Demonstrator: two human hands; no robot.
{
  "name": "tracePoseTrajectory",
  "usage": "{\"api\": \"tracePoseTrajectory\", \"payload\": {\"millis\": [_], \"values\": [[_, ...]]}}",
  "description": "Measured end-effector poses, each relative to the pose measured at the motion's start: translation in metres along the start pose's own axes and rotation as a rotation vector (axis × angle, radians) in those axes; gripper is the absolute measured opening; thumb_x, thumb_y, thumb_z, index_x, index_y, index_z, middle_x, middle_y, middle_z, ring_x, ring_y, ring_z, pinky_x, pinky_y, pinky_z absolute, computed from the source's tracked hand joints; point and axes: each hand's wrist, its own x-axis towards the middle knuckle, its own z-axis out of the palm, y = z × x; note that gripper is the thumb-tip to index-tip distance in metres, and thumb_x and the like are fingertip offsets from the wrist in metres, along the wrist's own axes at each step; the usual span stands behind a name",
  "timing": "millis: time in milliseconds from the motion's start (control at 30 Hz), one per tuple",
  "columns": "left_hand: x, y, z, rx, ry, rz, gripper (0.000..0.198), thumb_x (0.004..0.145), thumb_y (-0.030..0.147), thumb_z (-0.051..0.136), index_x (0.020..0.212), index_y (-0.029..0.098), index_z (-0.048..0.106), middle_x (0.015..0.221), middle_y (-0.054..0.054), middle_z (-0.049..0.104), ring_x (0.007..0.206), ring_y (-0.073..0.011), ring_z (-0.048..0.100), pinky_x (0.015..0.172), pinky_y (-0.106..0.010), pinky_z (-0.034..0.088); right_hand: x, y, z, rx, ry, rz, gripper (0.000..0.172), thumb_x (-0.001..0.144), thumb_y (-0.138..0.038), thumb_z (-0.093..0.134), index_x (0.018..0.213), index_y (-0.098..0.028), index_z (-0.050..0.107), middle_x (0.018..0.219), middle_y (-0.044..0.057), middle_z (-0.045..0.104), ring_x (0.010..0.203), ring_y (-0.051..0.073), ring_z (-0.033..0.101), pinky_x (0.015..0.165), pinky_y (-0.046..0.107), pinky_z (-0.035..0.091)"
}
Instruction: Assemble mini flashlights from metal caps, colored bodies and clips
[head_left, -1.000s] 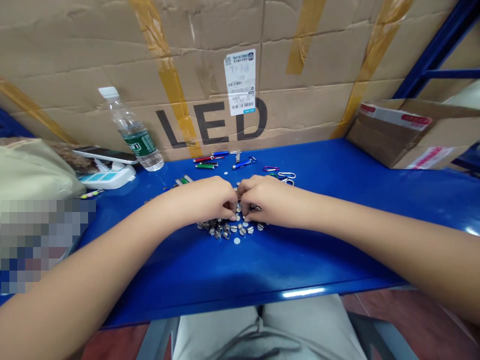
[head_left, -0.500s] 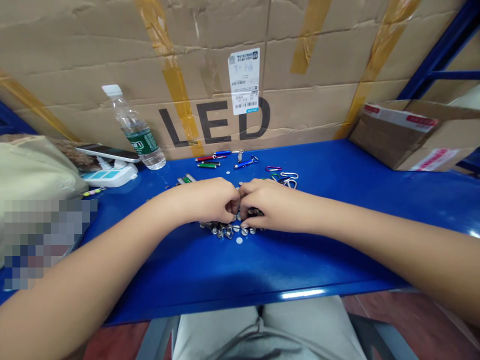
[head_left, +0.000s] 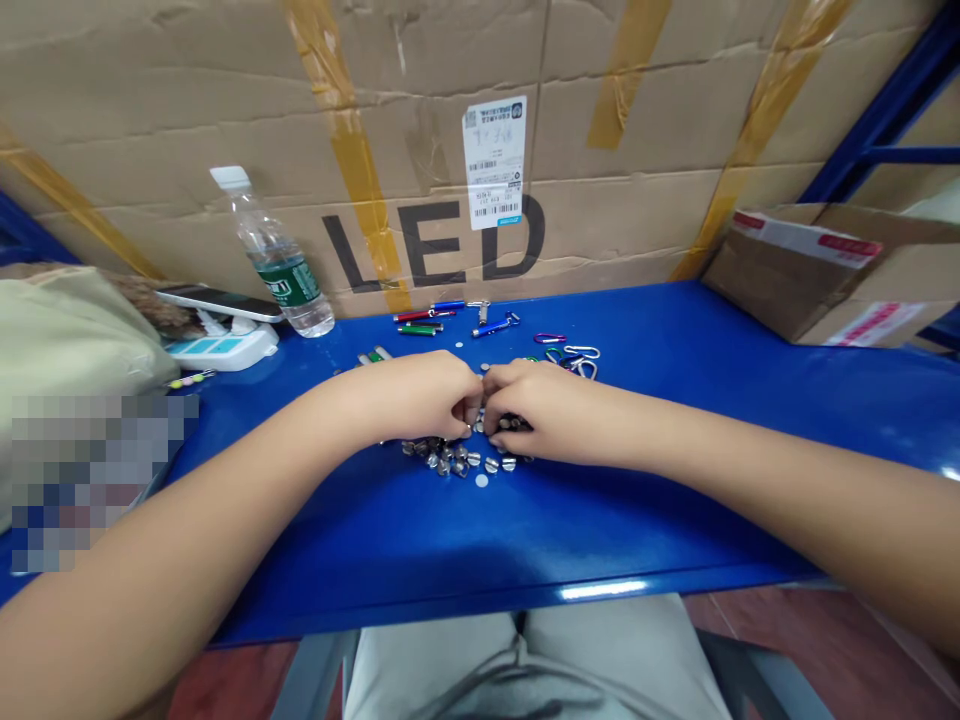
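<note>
At the centre of the blue table [head_left: 585, 530], the left hand [head_left: 441, 393] and the right hand [head_left: 534, 405] are facing each other low over a scatter of small silver metal pieces [head_left: 491, 465]. One change is standing out: a small bright spot that was showing at the right thumb tip a second ago is no longer showing there, and more of the scatter is now appearing in the gap behind that thumb. Over the last half second, both hands are otherwise keeping almost the same posture. This is suggesting, in judgement only, that fine handling of the pieces is continuing.

Regarding position, the metal pieces are lying beneath both hands and just on the wearer's side of them, with a pale disc [head_left: 481, 481] resting apart at the near edge. Coloured tubes [head_left: 417, 330] and carabiner clips [head_left: 582, 351] are lying beyond the hands.

Regarding grip, the left fingers are curling toward the thumb; whether they are pinching anything, I cannot tell. The right fingers are bending, leaving a partial opening above the thumb; whether the tips are meeting on a piece is remaining unverified, the detail being too small.
</note>
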Motion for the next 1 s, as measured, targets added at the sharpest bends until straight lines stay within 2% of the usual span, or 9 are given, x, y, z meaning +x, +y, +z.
{"api": "tracePoseTrajectory", "payload": {"millis": [300,400,500,667,833,1000], "values": [[0.006,-0.002,0.005,0.097,-0.019,0.039,0.013,0.067,0.014,0.061,0.068,0.020,0.073,0.065,0.000,0.068,0.056,-0.0116,0.055,0.054,-0.024,0.033,0.001,0.002,0.000,-0.069,-0.003,0.008,0.011,0.075,-0.016,0.060,0.077,-0.018,0.070,0.094,0.008,0.062,0.091,0.022,0.056,0.083,0.034,0.041],[0.004,-0.003,0.003,0.055,-0.031,0.063,0.016,0.069,0.012,0.060,0.071,0.021,0.073,0.066,0.002,0.068,0.056,-0.0107,0.054,0.055,-0.023,0.034,0.001,0.001,-0.001,-0.079,-0.003,0.016,0.009,0.075,-0.016,0.062,0.077,-0.018,0.070,0.095,0.008,0.062,0.090,0.021,0.055,0.080,0.033,0.041],[0.002,-0.007,0.000,-0.023,0.028,0.095,0.015,0.075,0.017,0.059,0.074,0.022,0.072,0.068,0.002,0.068,0.058,-0.0103,0.055,0.057,-0.022,0.035,0.000,-0.001,-0.002,-0.092,-0.008,0.027,0.009,0.075,-0.016,0.061,0.079,-0.017,0.070,0.095,0.009,0.062,0.091,0.022,0.055,0.079,0.032,0.040],[0.003,-0.020,-0.001,-0.037,0.110,0.010,0.015,0.076,0.018,0.058,0.080,0.022,0.072,0.075,0.002,0.069,0.062,-0.0109,0.056,0.059,-0.023,0.037,-0.001,-0.005,-0.003,-0.141,0.000,0.045,0.010,0.076,-0.016,0.061,0.079,-0.017,0.070,0.096,0.009,0.061,0.091,0.022,0.054,0.079,0.033,0.038],[0.010,-0.025,0.006,-0.047,0.127,0.034,0.016,0.078,0.023,0.059,0.086,0.021,0.072,0.079,0.000,0.071,0.068,-0.0128,0.059,0.062,-0.023,0.039,-0.001,-0.005,-0.006,-0.167,0.003,0.024,0.009,0.078,-0.016,0.062,0.078,-0.017,0.071,0.097,0.009,0.061,0.093,0.021,0.053,0.080,0.033,0.037],[0.014,-0.022,0.008,-0.039,0.102,-0.024,0.016,0.079,0.025,0.058,0.083,0.020,0.072,0.075,-0.002,0.070,0.065,-0.0137,0.058,0.060,-0.024,0.038,-0.002,-0.005,-0.008,-0.155,-0.015,0.004,0.007,0.078,-0.017,0.065,0.074,-0.018,0.071,0.095,0.008,0.062,0.093,0.021,0.053,0.082,0.033,0.037]]}}
